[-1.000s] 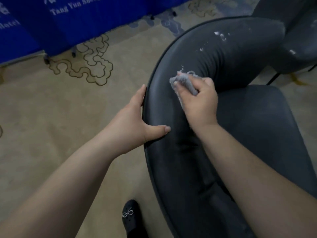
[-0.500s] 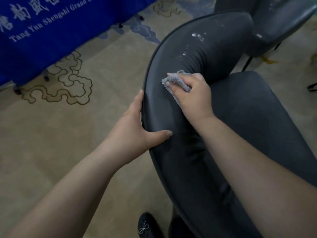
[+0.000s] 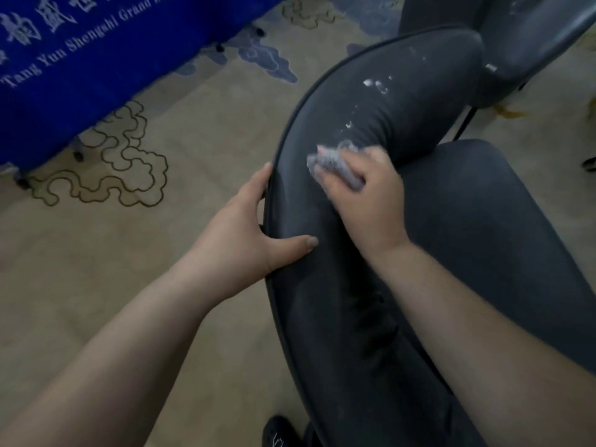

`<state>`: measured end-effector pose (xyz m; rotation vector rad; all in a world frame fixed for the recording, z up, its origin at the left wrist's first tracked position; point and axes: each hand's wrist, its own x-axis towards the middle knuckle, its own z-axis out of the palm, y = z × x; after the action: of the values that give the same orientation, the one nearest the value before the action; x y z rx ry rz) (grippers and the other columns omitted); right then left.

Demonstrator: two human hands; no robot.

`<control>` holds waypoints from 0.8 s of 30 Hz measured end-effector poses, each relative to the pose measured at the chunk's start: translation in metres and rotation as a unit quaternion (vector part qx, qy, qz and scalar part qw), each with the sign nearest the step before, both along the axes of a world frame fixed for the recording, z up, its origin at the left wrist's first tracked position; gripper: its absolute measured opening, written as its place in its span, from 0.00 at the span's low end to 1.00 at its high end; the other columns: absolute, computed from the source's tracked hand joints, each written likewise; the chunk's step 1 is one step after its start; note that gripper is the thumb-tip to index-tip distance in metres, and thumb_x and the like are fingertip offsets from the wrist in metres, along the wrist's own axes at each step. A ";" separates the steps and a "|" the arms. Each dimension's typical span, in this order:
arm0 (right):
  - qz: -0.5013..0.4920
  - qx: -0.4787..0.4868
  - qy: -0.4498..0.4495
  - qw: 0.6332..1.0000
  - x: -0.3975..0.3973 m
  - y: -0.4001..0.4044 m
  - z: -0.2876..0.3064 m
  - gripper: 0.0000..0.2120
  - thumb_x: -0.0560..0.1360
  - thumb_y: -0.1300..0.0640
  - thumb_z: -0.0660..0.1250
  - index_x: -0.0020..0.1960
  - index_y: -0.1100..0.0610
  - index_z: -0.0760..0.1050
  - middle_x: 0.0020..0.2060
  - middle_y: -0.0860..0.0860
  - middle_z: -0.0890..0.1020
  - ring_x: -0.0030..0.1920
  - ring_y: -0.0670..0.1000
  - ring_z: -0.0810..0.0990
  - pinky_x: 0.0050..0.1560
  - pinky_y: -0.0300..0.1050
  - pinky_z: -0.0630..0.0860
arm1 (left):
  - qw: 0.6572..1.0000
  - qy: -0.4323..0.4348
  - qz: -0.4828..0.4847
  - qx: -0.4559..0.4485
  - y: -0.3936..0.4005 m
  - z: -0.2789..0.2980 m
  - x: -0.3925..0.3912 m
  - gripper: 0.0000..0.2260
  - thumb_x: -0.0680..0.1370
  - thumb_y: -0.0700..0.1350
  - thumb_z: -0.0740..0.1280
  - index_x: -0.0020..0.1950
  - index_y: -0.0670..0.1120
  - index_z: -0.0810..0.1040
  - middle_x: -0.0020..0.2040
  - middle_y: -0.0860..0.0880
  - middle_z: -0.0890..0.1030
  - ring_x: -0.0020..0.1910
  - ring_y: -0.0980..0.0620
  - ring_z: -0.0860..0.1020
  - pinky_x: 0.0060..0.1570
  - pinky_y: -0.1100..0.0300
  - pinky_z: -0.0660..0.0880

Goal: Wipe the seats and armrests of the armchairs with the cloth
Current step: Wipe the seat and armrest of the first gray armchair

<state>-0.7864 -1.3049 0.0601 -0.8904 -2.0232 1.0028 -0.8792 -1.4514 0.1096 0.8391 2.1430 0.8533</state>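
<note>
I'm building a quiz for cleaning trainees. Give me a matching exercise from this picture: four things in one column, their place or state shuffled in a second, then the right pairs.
Things:
1. cloth
2. left hand
3. white specks
4. banner

Places or states:
A. scattered on the armrest beyond the cloth
B. bunched in the right hand
C. blue, with white lettering, at upper left
D. holds the armrest's outer edge, thumb on top

Pairs: 1-B, 2-D, 3-A, 4-C
</note>
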 end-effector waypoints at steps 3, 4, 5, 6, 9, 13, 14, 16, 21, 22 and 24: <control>0.035 -0.017 0.035 0.999 0.021 -0.021 -0.004 0.14 0.71 0.52 0.73 0.56 0.50 0.81 0.44 0.53 0.75 0.45 0.44 0.77 0.51 0.28 0.69 | 1.000 0.002 -0.014 -0.009 0.011 0.003 -0.010 0.48 0.64 0.55 0.78 0.78 0.61 0.53 0.72 0.61 0.66 0.64 0.55 0.74 0.64 0.52 0.73; 0.052 -0.015 0.033 0.998 0.020 -0.018 -0.004 0.14 0.71 0.53 0.73 0.56 0.50 0.81 0.45 0.53 0.75 0.46 0.45 0.77 0.51 0.28 0.69 | 1.000 0.001 -0.017 -0.014 0.015 0.004 -0.012 0.48 0.65 0.54 0.78 0.78 0.61 0.53 0.72 0.61 0.66 0.64 0.55 0.74 0.64 0.53 0.73; 0.059 -0.008 0.021 0.998 0.012 -0.009 -0.002 0.14 0.70 0.53 0.73 0.56 0.51 0.82 0.45 0.53 0.75 0.46 0.46 0.77 0.52 0.29 0.69 | 1.000 -0.001 -0.019 -0.018 0.018 0.005 -0.015 0.48 0.65 0.54 0.78 0.78 0.61 0.53 0.73 0.60 0.66 0.64 0.55 0.74 0.64 0.53 0.73; 0.058 0.004 0.007 0.998 0.002 0.003 -0.001 0.15 0.70 0.53 0.73 0.56 0.51 0.82 0.45 0.54 0.75 0.46 0.47 0.77 0.52 0.31 0.70 | 1.000 0.000 -0.021 -0.019 0.022 0.005 -0.017 0.48 0.65 0.54 0.78 0.78 0.61 0.53 0.73 0.60 0.66 0.64 0.55 0.74 0.64 0.53 0.73; 0.031 0.012 -0.016 0.999 -0.027 0.033 0.005 0.14 0.70 0.53 0.74 0.56 0.52 0.82 0.45 0.55 0.74 0.47 0.50 0.77 0.53 0.35 0.71 | 0.999 0.014 -0.022 -0.024 0.033 0.005 -0.023 0.48 0.65 0.55 0.77 0.78 0.61 0.53 0.73 0.58 0.66 0.64 0.54 0.74 0.64 0.53 0.73; 0.008 -0.002 0.021 1.000 -0.011 0.016 -0.005 0.15 0.70 0.54 0.74 0.57 0.50 0.81 0.43 0.51 0.73 0.44 0.47 0.77 0.50 0.36 0.73 | 0.999 0.014 -0.026 -0.019 0.048 0.003 -0.030 0.48 0.66 0.54 0.77 0.78 0.60 0.52 0.73 0.57 0.67 0.64 0.54 0.73 0.63 0.57 0.72; 0.016 -0.006 0.031 0.999 -0.003 0.008 -0.006 0.16 0.70 0.55 0.74 0.58 0.49 0.81 0.44 0.51 0.73 0.45 0.46 0.77 0.50 0.36 0.73 | 0.999 0.013 -0.032 -0.017 0.052 0.002 -0.034 0.48 0.66 0.53 0.77 0.78 0.60 0.51 0.72 0.58 0.67 0.65 0.55 0.73 0.62 0.61 0.71; 0.030 0.006 0.030 0.999 0.001 0.003 -0.009 0.16 0.70 0.55 0.73 0.58 0.50 0.81 0.44 0.51 0.73 0.45 0.47 0.76 0.51 0.37 0.74 | 0.999 0.011 -0.048 -0.016 0.059 -0.002 -0.043 0.49 0.66 0.54 0.77 0.78 0.61 0.50 0.69 0.62 0.66 0.64 0.58 0.72 0.56 0.67 0.69; -0.023 0.057 -0.031 0.998 -0.033 0.051 -0.002 0.15 0.70 0.56 0.74 0.56 0.51 0.82 0.43 0.54 0.71 0.44 0.53 0.75 0.52 0.47 0.74 | 0.995 0.002 -0.094 -0.012 0.083 -0.008 -0.068 0.51 0.65 0.55 0.78 0.78 0.61 0.49 0.63 0.66 0.64 0.53 0.76 0.64 0.41 0.86 0.62; -0.047 0.036 -0.031 0.998 -0.039 0.062 0.000 0.15 0.70 0.55 0.74 0.56 0.51 0.82 0.43 0.54 0.71 0.45 0.53 0.75 0.53 0.47 0.74 | 0.995 -0.003 -0.102 -0.013 0.089 -0.008 -0.073 0.51 0.65 0.55 0.78 0.78 0.62 0.49 0.63 0.66 0.64 0.54 0.74 0.66 0.41 0.85 0.64; -0.088 0.005 -0.015 0.996 -0.046 0.070 -0.002 0.14 0.71 0.53 0.74 0.56 0.52 0.82 0.44 0.53 0.71 0.46 0.52 0.76 0.54 0.42 0.74 | 0.993 -0.010 -0.120 -0.013 0.101 -0.010 -0.083 0.51 0.64 0.56 0.78 0.77 0.63 0.48 0.63 0.66 0.65 0.57 0.65 0.72 0.44 0.80 0.67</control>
<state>-0.8320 -1.2350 0.0583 -1.0641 -1.9340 0.8869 -0.9624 -1.3503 0.0993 1.0448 1.9821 0.7050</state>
